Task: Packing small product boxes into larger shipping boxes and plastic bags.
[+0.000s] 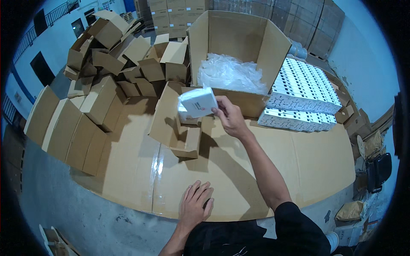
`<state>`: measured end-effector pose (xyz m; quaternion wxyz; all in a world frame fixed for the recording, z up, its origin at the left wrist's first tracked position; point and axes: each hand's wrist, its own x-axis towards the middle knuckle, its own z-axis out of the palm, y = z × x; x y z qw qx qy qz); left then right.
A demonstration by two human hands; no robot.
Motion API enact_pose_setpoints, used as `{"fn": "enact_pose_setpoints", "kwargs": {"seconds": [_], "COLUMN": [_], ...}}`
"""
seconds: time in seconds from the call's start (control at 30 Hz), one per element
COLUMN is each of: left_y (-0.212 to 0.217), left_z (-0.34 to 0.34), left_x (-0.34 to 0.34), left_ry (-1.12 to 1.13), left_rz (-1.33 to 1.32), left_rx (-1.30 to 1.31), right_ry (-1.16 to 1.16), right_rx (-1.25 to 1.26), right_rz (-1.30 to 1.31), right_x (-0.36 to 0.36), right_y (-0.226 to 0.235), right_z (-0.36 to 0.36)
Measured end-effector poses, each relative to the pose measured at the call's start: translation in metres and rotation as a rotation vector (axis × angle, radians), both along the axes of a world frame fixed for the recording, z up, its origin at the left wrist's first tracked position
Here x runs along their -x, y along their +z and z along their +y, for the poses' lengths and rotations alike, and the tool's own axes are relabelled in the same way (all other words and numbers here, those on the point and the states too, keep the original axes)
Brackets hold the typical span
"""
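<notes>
I see my right hand [229,116] gripping a small white packet [198,102] above flattened cardboard sheets [265,162] on concrete floor [64,200]; my left hand [195,205] rests open, empty, on the cardboard.

lying flat across the floor, a big sheet of brown cardboard [239,170]. standing open behind it, a large brown carton [239,47] holding crumpled clear plastic wrap [230,72]. being held up by the right hand [230,117], a small white packet [197,102] with a red mark. sitting in neat rows to the right, white boxes [303,91]. piling up at left, small empty brown cartons [124,59]. sitting open below the packet, a small brown carton [181,128].
</notes>
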<state>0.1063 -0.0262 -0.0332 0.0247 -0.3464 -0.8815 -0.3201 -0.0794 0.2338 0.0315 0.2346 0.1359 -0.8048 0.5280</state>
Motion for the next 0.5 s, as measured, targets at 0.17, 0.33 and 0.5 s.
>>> {"fn": "enact_pose_setpoints", "kwargs": {"seconds": [0.17,0.33,0.5], "left_y": [-0.002,-0.003,-0.001], "left_z": [0.003,0.003,0.003], "left_x": [0.004,0.006,0.007], "left_ry": [0.036,0.034,0.045], "left_rz": [0.008,0.010,0.017], "left_rx": [-0.070,-0.087,-0.109], "right_ry": [0.182,0.146,0.015], "right_rx": [0.062,0.042,-0.136], "right_rz": [-0.113,-0.103,-0.002], "right_x": [0.019,0.021,0.019], "right_y": [-0.009,-0.019,-0.017], "right_z": [-0.032,-0.029,-0.019]}}
